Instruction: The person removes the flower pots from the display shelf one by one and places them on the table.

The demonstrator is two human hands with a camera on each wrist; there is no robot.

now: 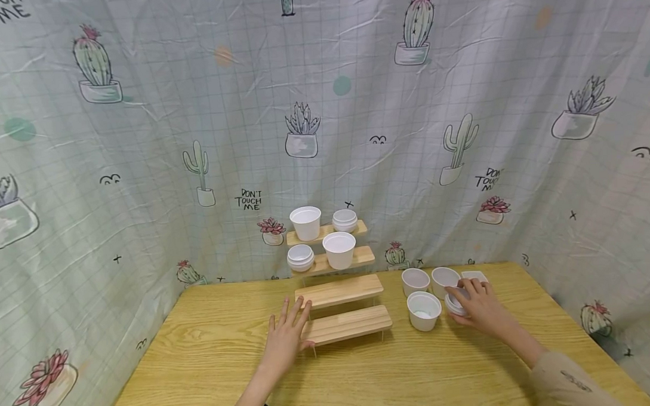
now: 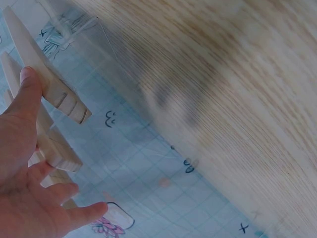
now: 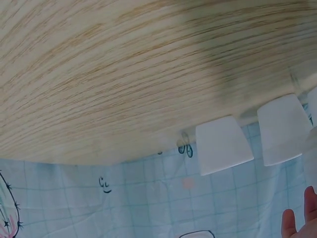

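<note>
My left hand (image 1: 286, 336) rests against the left ends of the two lower boards of a four-step wooden stand (image 1: 348, 326), fingers spread. In the left wrist view its thumb (image 2: 30, 94) touches one board (image 2: 57, 91). My right hand (image 1: 481, 310) grips a small round-bellied white pot (image 1: 455, 304) on the table at right, fingers curled over it. The right wrist view catches only its fingertips (image 3: 289, 224), not the grip. On the stand's upper steps stand two tapered pots (image 1: 306, 224) (image 1: 340, 252) and two round-bellied pots (image 1: 300, 259) (image 1: 345, 222).
Around my right hand stand three tapered white pots (image 1: 424, 313) (image 1: 415, 281) (image 1: 445, 279), with a square-rimmed white one (image 1: 474, 275) behind it. The wooden table (image 1: 228, 350) ends at a cactus-print curtain (image 1: 246, 110) at the back and sides.
</note>
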